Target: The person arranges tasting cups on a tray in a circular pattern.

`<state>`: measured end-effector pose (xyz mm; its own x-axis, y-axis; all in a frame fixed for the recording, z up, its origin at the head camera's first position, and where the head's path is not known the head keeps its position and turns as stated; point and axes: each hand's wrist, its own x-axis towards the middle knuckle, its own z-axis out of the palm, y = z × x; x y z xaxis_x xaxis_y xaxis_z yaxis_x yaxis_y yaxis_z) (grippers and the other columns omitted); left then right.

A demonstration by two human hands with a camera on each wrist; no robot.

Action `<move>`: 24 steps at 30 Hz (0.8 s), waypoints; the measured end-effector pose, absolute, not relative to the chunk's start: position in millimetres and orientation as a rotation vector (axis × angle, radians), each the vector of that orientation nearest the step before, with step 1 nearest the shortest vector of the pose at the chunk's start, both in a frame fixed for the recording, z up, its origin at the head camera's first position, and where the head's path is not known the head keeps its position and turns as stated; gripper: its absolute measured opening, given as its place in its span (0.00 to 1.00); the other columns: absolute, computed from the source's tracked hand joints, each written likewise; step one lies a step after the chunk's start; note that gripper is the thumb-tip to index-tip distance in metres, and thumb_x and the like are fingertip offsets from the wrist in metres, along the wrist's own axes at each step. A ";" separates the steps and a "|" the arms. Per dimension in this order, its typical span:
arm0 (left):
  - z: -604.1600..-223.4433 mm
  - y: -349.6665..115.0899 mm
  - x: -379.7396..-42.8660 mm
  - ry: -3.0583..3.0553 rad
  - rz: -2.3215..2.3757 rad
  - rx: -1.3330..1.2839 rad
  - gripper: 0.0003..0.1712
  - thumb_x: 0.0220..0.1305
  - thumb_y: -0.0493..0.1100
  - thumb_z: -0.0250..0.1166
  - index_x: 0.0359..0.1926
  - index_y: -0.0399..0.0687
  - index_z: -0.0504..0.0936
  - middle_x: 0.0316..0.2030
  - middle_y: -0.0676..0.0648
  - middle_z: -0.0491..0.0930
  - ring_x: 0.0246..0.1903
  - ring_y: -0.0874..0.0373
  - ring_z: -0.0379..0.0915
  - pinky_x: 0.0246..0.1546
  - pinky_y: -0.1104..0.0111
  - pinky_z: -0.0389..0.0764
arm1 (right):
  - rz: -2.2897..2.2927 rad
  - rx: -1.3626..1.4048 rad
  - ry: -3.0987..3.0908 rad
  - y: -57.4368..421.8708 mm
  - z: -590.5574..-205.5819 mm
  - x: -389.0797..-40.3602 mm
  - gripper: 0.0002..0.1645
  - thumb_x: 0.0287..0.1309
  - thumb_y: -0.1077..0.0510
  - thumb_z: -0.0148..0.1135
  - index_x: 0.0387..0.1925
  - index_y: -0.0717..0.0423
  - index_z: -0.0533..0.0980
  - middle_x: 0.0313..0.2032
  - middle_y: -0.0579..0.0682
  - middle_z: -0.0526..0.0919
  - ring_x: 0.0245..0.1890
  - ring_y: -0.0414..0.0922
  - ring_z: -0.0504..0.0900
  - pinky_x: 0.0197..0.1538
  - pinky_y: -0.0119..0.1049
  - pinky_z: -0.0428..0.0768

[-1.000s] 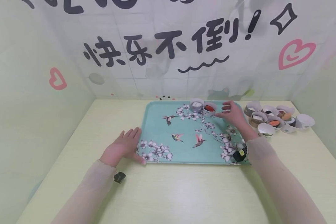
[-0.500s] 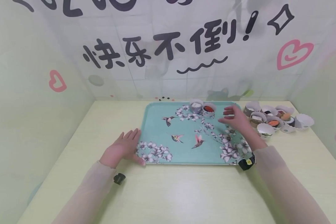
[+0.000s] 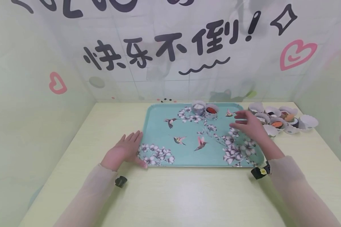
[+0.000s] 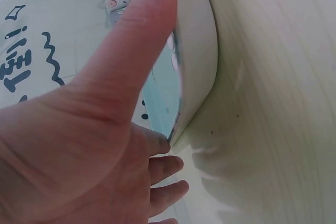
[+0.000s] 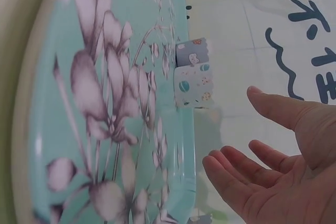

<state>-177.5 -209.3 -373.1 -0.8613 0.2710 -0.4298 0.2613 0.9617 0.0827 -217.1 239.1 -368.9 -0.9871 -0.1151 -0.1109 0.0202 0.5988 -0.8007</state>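
A turquoise tray (image 3: 159,132) with printed flowers and birds lies on the table. At its left edge rests my left hand (image 3: 122,152), fingers straight, thumb near the front corner; the left wrist view shows the thumb (image 4: 144,30) along the rim. My right hand (image 3: 251,125) hovers over the tray's right side, fingers slightly bent and holding nothing. Two patterned paper baking cups stand side by side at the tray's back: one with a white piece (image 3: 198,107), one with a red-topped piece (image 3: 211,111). From the right wrist, both cups (image 5: 194,85) appear beyond the spread fingers.
Right of the tray several paper cups (image 3: 277,123) crowd together, some with sushi-like pieces, orange and white. A printed curtain (image 3: 159,82) backs the pale table (image 3: 170,195). Black devices (image 3: 121,181) sit at both wrists.
My right hand has drawn away from the red-topped cup, moving right and toward me. The left hand and both cups on the tray stay in place.
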 end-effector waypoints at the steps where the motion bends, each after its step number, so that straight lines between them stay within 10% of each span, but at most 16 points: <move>1: -372.9 -209.4 -177.5 2.662 0.030 0.383 0.80 0.41 0.72 0.75 0.77 0.29 0.40 0.78 0.29 0.39 0.77 0.31 0.37 0.78 0.39 0.41 | -1.337 -0.075 2.675 241.4 -369.6 -216.3 0.44 0.67 0.47 0.62 0.73 0.65 0.55 0.70 0.68 0.64 0.70 0.65 0.66 0.67 0.61 0.74; 13: -369.0 -208.0 -175.5 2.666 0.031 0.392 0.79 0.42 0.71 0.75 0.77 0.28 0.41 0.78 0.29 0.40 0.77 0.31 0.38 0.78 0.38 0.41 | -1.364 -0.042 2.740 262.6 -373.4 -201.0 0.44 0.68 0.45 0.61 0.72 0.66 0.56 0.68 0.69 0.67 0.67 0.66 0.69 0.65 0.60 0.76; 17: -368.8 -207.0 -174.5 2.665 0.043 0.397 0.79 0.42 0.71 0.75 0.76 0.28 0.41 0.77 0.28 0.41 0.77 0.31 0.39 0.77 0.38 0.42 | -1.394 0.015 2.824 273.3 -374.5 -191.5 0.42 0.67 0.43 0.61 0.70 0.65 0.60 0.65 0.68 0.70 0.64 0.62 0.73 0.56 0.31 0.82; 24: -371.9 -208.7 -175.6 2.666 0.045 0.399 0.79 0.42 0.71 0.75 0.76 0.28 0.41 0.77 0.29 0.41 0.77 0.31 0.39 0.78 0.38 0.42 | -1.493 0.154 2.921 300.6 -377.8 -177.1 0.41 0.65 0.44 0.63 0.68 0.64 0.63 0.53 0.42 0.76 0.42 0.17 0.69 0.40 0.07 0.71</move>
<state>-175.6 -208.7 -371.9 -0.8608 0.2856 -0.4212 0.2712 0.9578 0.0951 -177.1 300.6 -377.8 -0.9854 0.1480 0.0844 0.0183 0.5843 -0.8114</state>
